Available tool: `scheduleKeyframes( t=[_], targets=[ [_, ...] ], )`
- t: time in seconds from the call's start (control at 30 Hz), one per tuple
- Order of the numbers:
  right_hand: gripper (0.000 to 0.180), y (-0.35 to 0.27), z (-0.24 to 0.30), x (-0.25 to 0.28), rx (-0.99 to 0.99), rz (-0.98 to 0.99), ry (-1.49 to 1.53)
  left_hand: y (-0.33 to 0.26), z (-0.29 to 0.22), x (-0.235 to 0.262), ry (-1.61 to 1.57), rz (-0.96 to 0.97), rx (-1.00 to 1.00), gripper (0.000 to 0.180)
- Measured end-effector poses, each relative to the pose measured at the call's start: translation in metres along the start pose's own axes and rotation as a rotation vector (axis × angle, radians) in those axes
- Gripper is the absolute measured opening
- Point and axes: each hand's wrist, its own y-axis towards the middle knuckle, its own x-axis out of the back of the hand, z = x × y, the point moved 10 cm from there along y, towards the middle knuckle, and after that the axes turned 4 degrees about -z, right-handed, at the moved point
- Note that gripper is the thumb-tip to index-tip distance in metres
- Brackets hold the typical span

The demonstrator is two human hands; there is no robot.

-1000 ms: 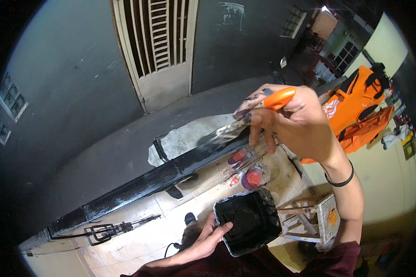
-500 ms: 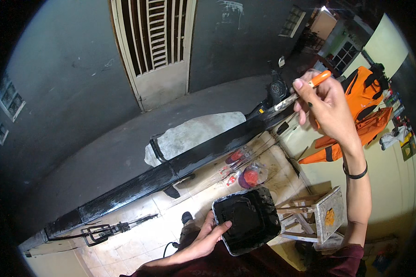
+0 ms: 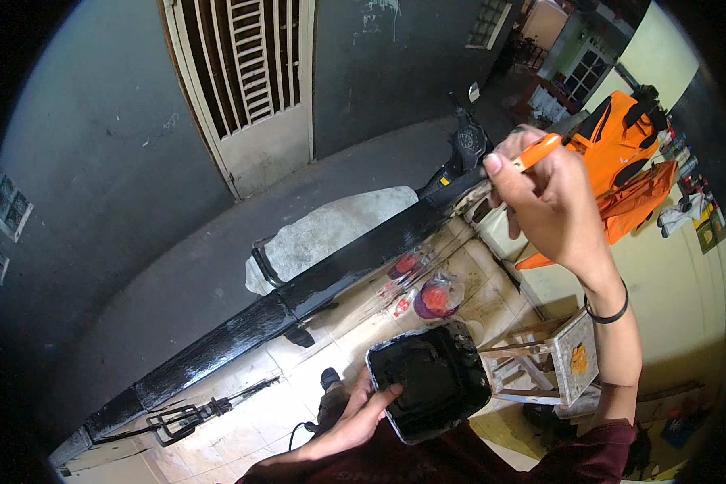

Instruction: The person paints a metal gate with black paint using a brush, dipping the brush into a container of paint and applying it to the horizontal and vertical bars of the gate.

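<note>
The right hand (image 3: 552,202) is raised high on an outstretched, bare forearm with a dark band at the wrist, fingers pinched closed in a tight grip. The left hand (image 3: 355,415) sits low, palm up, fingers curled in a cupped grip.

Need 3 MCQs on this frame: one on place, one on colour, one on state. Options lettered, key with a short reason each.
1. Where is the black paint tray?
A. On the wooden stool
B. Held up by the left hand
C. On the floor by the door

2. What colour is the handle of the paintbrush?
A. Orange
B. Blue
C. White

3. What state is the long beam in?
A. Bare wood
B. Wrapped in plastic
C. Coated in glossy black paint

Key: 1 B, the left hand grips the tray's near edge, clear of the wooden stool. 2 A, the handle sticking out of the right hand is orange. 3 C, the beam's surface shines black along its length.
</note>
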Motion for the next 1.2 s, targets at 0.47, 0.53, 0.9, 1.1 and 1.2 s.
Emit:
scheduleKeyframes(
  t=[0.47, 0.53, 0.9, 1.1, 1.2],
  targets=[
    [0.014, -0.001, 0.002, 0.003, 0.065, -0.022, 0.03, -0.001, -0.003, -0.003, -0.025, 0.013, 0.018, 0.062],
    [0.015, 0.003, 0.0, 0.009, 0.054, -0.052, -0.03, 0.001, -0.002, -0.002, -0.025, 0.018, 0.014, 0.061],
    [0.019, -0.019, 0.101, -0.064, 0.386, 0.179, 0.169, -0.006, -0.001, 0.006, 0.011, -0.049, 0.084, 0.055],
    [0.017, -0.01, 0.058, -0.047, 0.151, 0.098, 0.041, -0.004, 0.001, 0.015, 0.082, -0.018, -0.039, 0.054],
    [0.016, -0.025, 0.098, -0.048, 0.507, 0.027, -0.095, -0.003, 0.003, 0.015, 0.072, -0.022, -0.032, 0.056]
  ],
)
